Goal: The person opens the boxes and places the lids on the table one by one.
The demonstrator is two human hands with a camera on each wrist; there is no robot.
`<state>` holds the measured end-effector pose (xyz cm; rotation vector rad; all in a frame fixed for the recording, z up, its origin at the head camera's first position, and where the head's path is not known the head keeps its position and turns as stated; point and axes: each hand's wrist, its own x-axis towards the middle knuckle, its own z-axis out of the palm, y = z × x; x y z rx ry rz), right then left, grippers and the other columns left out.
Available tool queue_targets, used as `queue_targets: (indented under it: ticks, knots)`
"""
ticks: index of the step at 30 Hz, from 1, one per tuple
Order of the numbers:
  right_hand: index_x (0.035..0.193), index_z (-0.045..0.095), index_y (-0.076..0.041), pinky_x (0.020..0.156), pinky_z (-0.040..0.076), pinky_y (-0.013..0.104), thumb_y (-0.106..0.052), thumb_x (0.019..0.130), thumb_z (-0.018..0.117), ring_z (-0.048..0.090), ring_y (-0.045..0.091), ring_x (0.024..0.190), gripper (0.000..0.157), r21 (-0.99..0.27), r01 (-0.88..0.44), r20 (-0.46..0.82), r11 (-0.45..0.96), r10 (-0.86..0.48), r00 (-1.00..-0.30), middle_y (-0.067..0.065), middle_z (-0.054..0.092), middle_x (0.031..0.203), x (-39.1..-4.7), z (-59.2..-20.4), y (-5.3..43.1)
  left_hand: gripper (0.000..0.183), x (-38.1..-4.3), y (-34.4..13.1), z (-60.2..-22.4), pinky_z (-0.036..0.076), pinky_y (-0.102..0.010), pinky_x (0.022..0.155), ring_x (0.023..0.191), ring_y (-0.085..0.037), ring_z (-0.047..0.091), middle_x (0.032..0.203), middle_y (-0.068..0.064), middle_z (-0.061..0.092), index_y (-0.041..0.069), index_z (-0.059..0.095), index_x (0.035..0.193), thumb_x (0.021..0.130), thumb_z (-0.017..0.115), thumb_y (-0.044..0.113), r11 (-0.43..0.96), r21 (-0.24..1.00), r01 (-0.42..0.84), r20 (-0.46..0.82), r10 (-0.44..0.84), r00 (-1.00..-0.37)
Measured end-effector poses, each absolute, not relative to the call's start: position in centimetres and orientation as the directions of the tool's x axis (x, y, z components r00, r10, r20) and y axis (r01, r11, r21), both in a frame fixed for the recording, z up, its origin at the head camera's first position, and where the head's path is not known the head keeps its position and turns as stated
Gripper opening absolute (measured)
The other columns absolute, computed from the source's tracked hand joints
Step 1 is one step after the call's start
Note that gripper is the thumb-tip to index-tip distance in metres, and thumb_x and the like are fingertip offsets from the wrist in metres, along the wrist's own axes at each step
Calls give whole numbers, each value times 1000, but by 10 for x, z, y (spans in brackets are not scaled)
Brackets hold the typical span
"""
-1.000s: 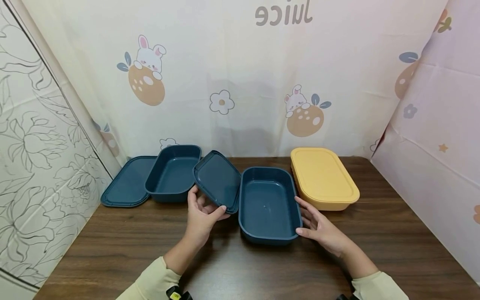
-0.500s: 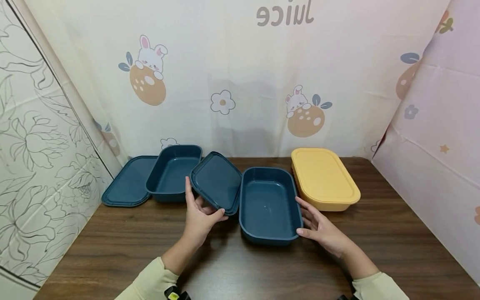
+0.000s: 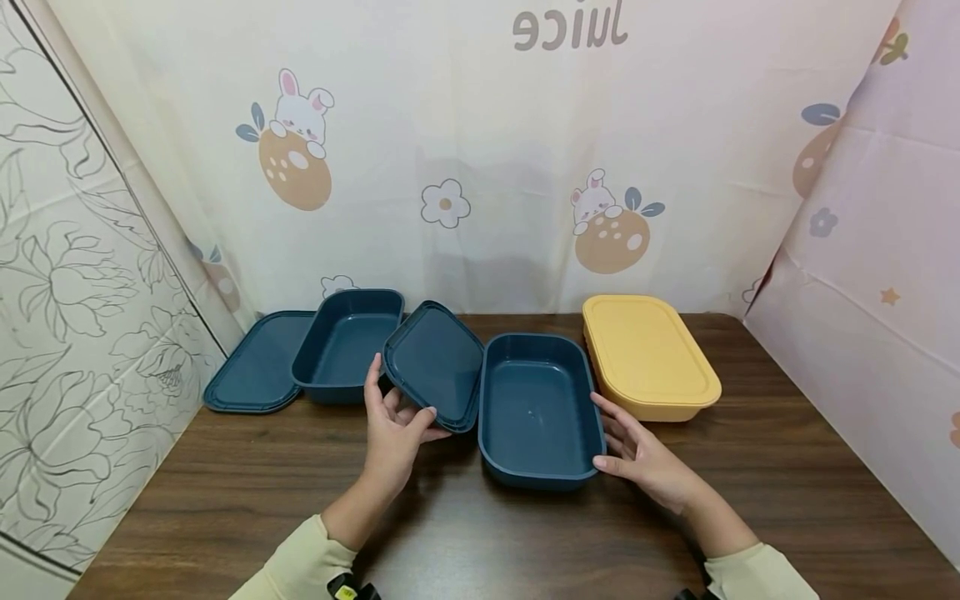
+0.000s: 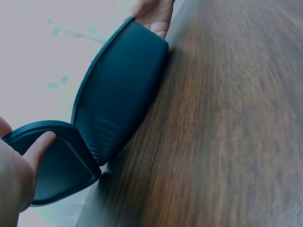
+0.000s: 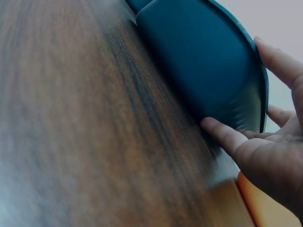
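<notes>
My left hand [image 3: 392, 429] pinches a dark blue lid [image 3: 437, 362] at its near left edge, thumb on top and fingers behind or beneath. The lid is tilted, and its right corner meets the left side of an open dark blue food container [image 3: 534, 417]. In the left wrist view the thumb lies across the face of the lid [image 4: 66, 165]. On the container's right wall rest the fairly straight fingers of my right hand [image 3: 645, 458]; the right wrist view shows them against the outside of the container [image 5: 203, 61]. Nothing is visible inside it.
Behind on the left stands another open blue container [image 3: 352, 350], partly behind the lid. A second blue lid [image 3: 258, 367] lies flat beside it. A yellow lidded container [image 3: 651, 354] is at the back right. Patterned curtains [image 3: 495, 125] border the wooden table [image 3: 480, 550].
My left hand has slid slightly left along the lid, and its index finger has straightened away from the edge. The lid has shifted a little. The right hand and the container stay in place.
</notes>
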<state>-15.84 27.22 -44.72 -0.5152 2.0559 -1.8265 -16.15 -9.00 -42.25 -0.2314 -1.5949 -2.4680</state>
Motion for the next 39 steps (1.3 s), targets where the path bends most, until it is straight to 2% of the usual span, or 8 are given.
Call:
queue_targets:
  ticks: [4,7,16,23,34,39]
  knots:
    - [158,9,-19,97,40,17,-3,96,59,11,49,141,81,-993,-44,-15,109,-483,-875,24,6,159,-158,-447,272,100,-162,-91,-421,57,-51,66,114,-40,56,139,-19,45,31,9,154,82,55,-22,-391,880,269,246,-109,-963]
    - [158,8,-18,97,40,16,-3,96,59,10,49,142,81,-993,-43,-14,107,-485,-875,24,6,159,-158,-447,272,102,-163,-92,-420,58,-49,67,119,-36,52,141,-18,43,28,11,153,78,56,-24,-383,881,278,247,-130,-960]
    - [158,9,-18,97,39,16,-3,95,59,10,49,142,82,-993,-48,-9,105,-482,-876,24,6,159,-158,-446,272,108,-164,-90,-422,59,-40,70,128,-30,42,145,-13,38,27,10,153,73,60,-26,-344,895,284,239,-168,-956]
    - [158,8,-16,96,39,16,-3,96,59,9,52,140,82,-991,-67,1,120,-480,-877,26,5,158,-157,-446,273,111,-166,-86,-425,54,-34,81,131,-27,39,148,-9,34,24,9,154,71,63,-26,-292,899,327,279,-195,-940]
    - [158,8,-16,96,39,16,-4,96,59,8,53,140,81,-990,-64,-6,129,-483,-876,26,5,158,-156,-444,272,116,-176,-84,-436,58,-32,73,124,-32,44,141,-14,34,20,10,155,68,72,-24,-221,903,367,320,-223,-921]
    - [158,7,-15,96,40,17,-4,96,59,8,54,140,81,-990,-69,-1,125,-489,-872,27,4,158,-156,-444,273,119,-179,-83,-440,58,-30,70,120,-32,48,140,-15,34,26,11,156,68,76,-20,-134,930,344,307,-234,-922]
